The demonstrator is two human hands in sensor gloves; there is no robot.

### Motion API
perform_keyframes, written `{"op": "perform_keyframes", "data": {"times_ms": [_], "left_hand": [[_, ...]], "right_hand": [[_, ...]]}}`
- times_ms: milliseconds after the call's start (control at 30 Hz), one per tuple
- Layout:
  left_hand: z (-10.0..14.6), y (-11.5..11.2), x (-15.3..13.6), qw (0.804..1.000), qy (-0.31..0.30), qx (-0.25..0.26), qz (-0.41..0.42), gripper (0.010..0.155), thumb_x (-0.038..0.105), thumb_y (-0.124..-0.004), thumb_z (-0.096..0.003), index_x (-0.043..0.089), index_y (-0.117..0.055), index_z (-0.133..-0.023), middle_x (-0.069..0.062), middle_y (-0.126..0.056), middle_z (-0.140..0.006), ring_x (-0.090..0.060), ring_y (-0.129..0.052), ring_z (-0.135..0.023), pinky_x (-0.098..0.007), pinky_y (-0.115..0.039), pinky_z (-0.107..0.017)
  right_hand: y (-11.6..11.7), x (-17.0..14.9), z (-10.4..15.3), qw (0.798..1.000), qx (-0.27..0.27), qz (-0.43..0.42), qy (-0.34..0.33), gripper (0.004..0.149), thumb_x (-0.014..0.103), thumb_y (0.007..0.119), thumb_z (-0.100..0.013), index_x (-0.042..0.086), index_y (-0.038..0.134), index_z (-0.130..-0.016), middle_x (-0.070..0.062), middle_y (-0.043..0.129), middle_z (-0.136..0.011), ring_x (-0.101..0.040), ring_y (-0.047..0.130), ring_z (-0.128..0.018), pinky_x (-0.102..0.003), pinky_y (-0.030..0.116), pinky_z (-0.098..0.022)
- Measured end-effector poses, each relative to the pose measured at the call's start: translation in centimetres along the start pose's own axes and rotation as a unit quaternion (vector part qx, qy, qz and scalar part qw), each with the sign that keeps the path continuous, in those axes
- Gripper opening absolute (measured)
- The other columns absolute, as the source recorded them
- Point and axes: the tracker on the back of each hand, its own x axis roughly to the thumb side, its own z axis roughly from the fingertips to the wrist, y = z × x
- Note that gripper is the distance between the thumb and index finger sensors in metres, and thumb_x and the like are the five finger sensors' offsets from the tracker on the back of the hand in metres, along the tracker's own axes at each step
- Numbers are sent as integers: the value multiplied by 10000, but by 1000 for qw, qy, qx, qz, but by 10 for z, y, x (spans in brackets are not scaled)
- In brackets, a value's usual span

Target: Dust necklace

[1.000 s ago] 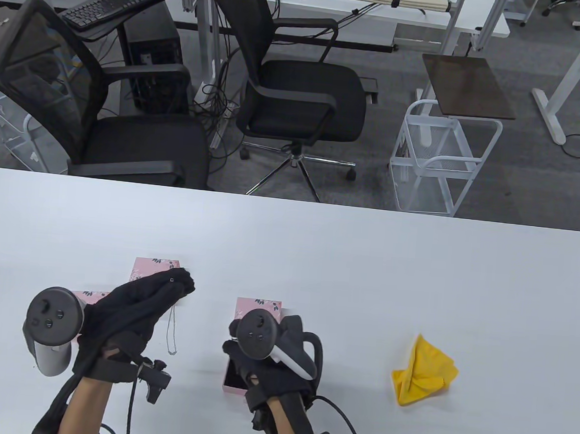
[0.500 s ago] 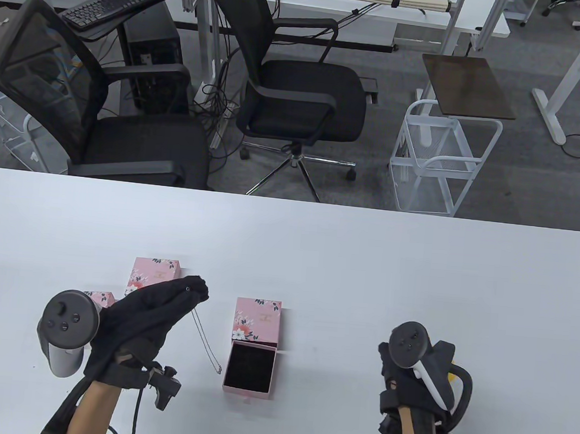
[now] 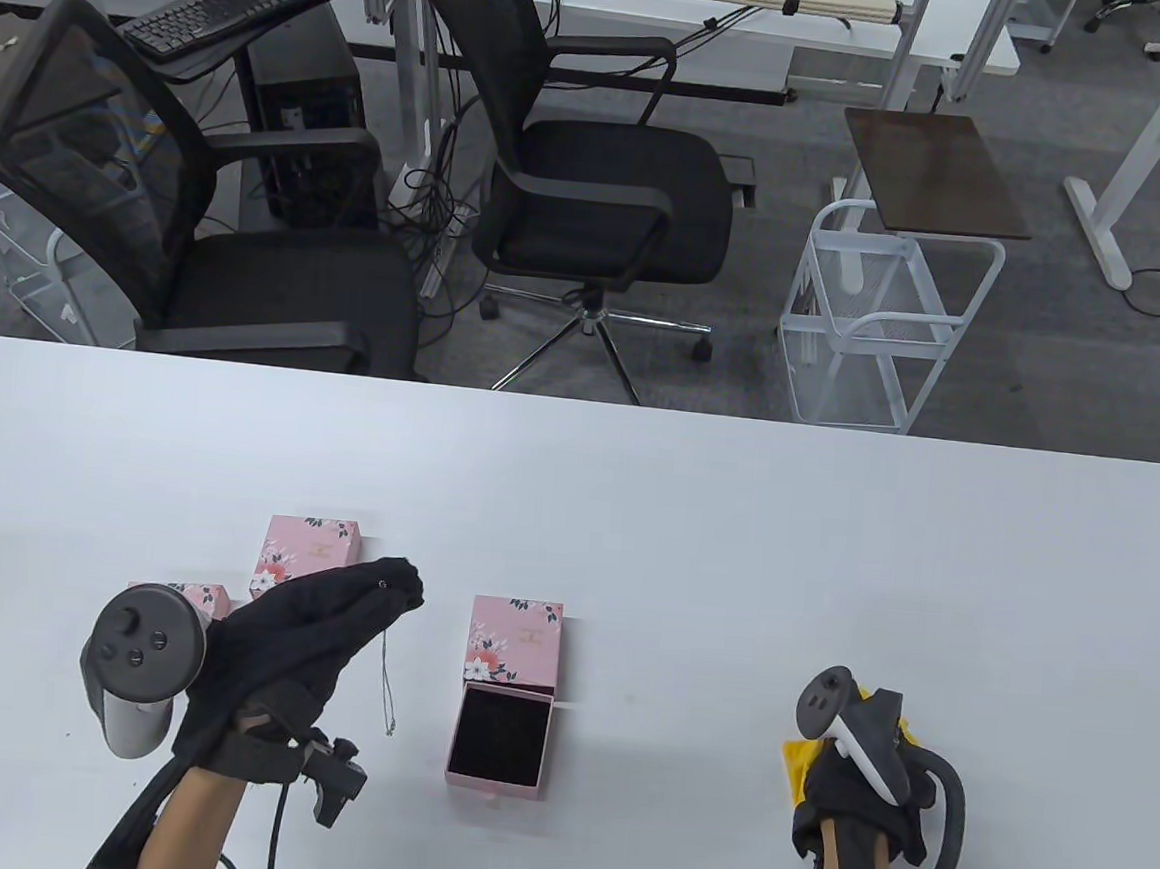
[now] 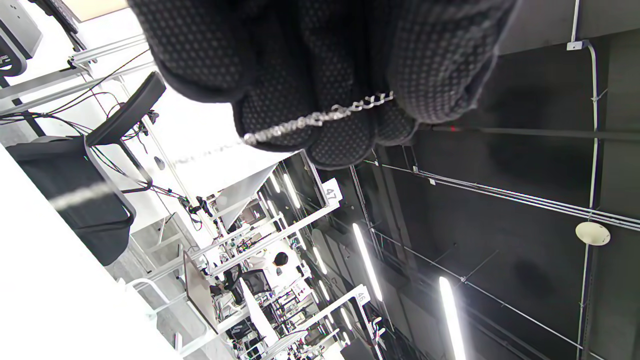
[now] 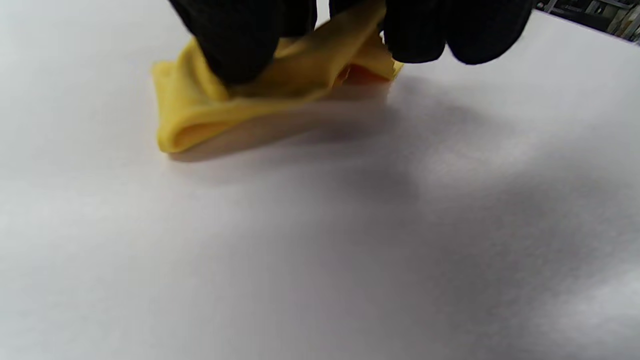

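Note:
My left hand [image 3: 398, 581] pinches a thin silver necklace [image 3: 388, 685] that hangs down above the white table [image 3: 693, 524]. In the left wrist view the chain [image 4: 310, 120] runs across my gloved fingertips [image 4: 340, 140]. My right hand [image 3: 854, 777] sits on the yellow cloth [image 3: 798, 755] at the front right. In the right wrist view my fingers [image 5: 240, 45] close on the cloth [image 5: 260, 100], which still touches the table.
An open pink box with a black lining [image 3: 502, 739] lies between my hands, its floral sleeve [image 3: 513, 642] just behind it. Two more pink floral boxes [image 3: 308, 549] lie by my left hand. Office chairs [image 3: 600, 185] stand beyond the far edge.
My right hand moved from the open box rightward onto the yellow cloth and closed on it. My left hand shifted slightly right with the necklace, which swings.

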Motion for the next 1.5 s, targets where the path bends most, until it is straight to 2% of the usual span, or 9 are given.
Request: {"op": "perform_keyframes", "data": {"times_ms": [67, 233, 333, 533, 800, 933, 1033, 1300, 1500], "left_hand": [[0, 0, 0, 1000, 1, 0, 0, 368, 470, -871, -536, 311, -932, -862, 20, -1049, -812, -212, -985, -736, -442, -842, -536], [-1, 1, 1, 1000, 4, 1, -1, 368, 471, -874, -533, 312, -935, -859, 17, -1051, -810, -212, -985, -736, -442, -842, -537], [-1, 1, 0, 1000, 6, 0, -6, 370, 473, -878, -528, 309, -940, -854, 16, -1053, -807, -211, -988, -734, -442, -844, -535], [-2, 0, -1, 1000, 10, 1, -8, 375, 474, -877, -526, 306, -941, -854, 12, -1051, -812, -213, -985, -740, -445, -842, -539], [-6, -3, -9, 1000, 23, 11, -6, 377, 476, -873, -525, 309, -936, -857, 11, -1049, -819, -212, -983, -748, -446, -842, -544], [-7, -7, -11, 1000, 25, 16, -11, 377, 477, -873, -525, 310, -936, -857, 15, -1042, -835, -215, -979, -765, -452, -839, -555], [-6, -8, -11, 999, 26, 21, -16, 378, 481, -871, -525, 311, -936, -856, 13, -1033, -853, -220, -972, -780, -455, -837, -563], [-5, -9, -13, 998, 47, 28, -20, 388, 498, -877, -513, 299, -951, -838, 0, -1053, -825, -211, -1020, -741, -448, -882, -523], [-4, -15, -12, 998, 47, 31, -37, 398, 501, -875, -515, 289, -944, -844, -27, -1034, -834, -228, -1021, -737, -441, -883, -527]], "right_hand": [[3, 2, -1, 1000, -15, -20, 2, 667, 316, 716, -633, 91, 403, -1177, -342, 356, -1196, -616, 491, -1014, -703, 513, -713], [0, 10, 6, 994, -105, 25, -11, 493, 313, 813, -591, 160, 685, -1042, -238, 717, -1035, -455, 809, -831, -594, 672, -653], [0, 14, 8, 994, -110, 17, -17, 437, 318, 819, -589, 168, 739, -992, -196, 813, -933, -389, 888, -725, -549, 732, -605], [-25, 34, 32, 972, -161, -140, -102, 459, 318, 806, -597, 157, 707, -1015, -209, 816, -941, -413, 889, -726, -555, 733, -596], [-73, 103, 101, 857, -227, -354, -299, 478, 325, 795, -603, 153, 686, -1034, -211, 800, -958, -419, 880, -742, -556, 729, -600], [-86, 143, 129, 785, -185, -443, -391, 488, 324, 794, -604, 149, 678, -1044, -214, 796, -962, -423, 872, -746, -559, 721, -605], [-88, 168, 148, 755, -167, -460, -437, 492, 324, 794, -605, 150, 675, -1049, -216, 791, -967, -425, 867, -753, -563, 716, -610], [-78, 208, 180, 734, -172, -447, -481, 550, 341, 785, -595, 125, 641, -1079, -219, 784, -980, -430, 862, -763, -568, 711, -615], [-72, 215, 190, 750, -217, -418, -465, 649, 373, 816, -571, 80, 591, -1105, -244, 748, -1010, -449, 844, -783, -576, 707, -614]]}}
